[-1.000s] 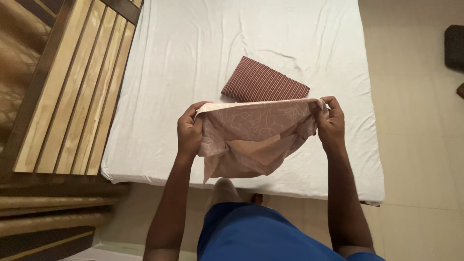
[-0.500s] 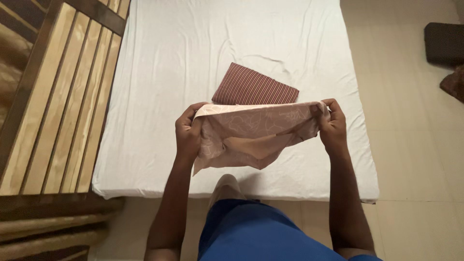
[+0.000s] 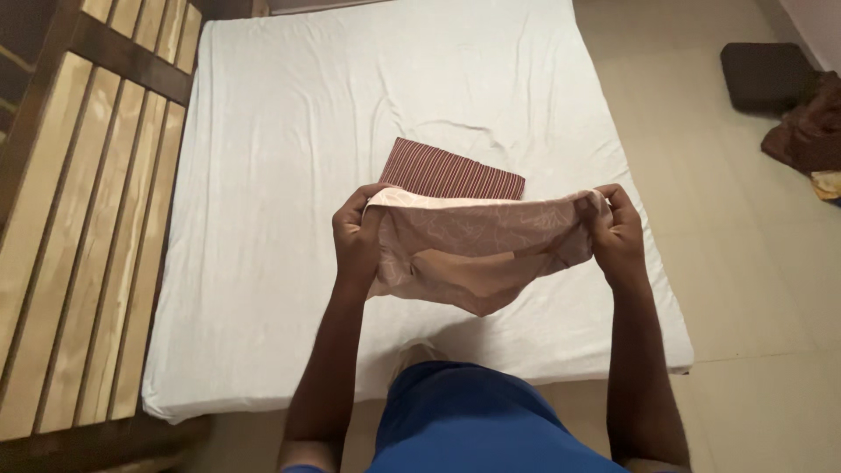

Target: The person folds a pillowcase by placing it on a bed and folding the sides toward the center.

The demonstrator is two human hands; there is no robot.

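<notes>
So at the bottom middle of the frame there's the person's blue clothing (image 3: 464,420), with both bare arms reaching up from it. The left hand (image 3: 357,236) is closed on the left end of a pale pink patterned cloth (image 3: 477,241), fingers curled over the top edge, and the right hand (image 3: 618,232) is pinching the right end the same way. The cloth is stretched between them just below the middle of the frame, held up off the bed, top edge fairly taut and the rest sagging down into a loose point underneath.

Right behind that top edge, a folded dark red striped cloth (image 3: 451,171) lies flat on the white mattress (image 3: 289,175), partly hidden by the pink one. The sheet on the mattress is a bit wrinkled and fills most of the middle of the frame.

Down the left side runs a wooden slatted bed frame (image 3: 79,228). Over on the right is pale tiled floor (image 3: 753,263), and in the upper right corner a dark cushion-like thing (image 3: 764,77) with a brown heap of fabric (image 3: 810,127) beside it.
</notes>
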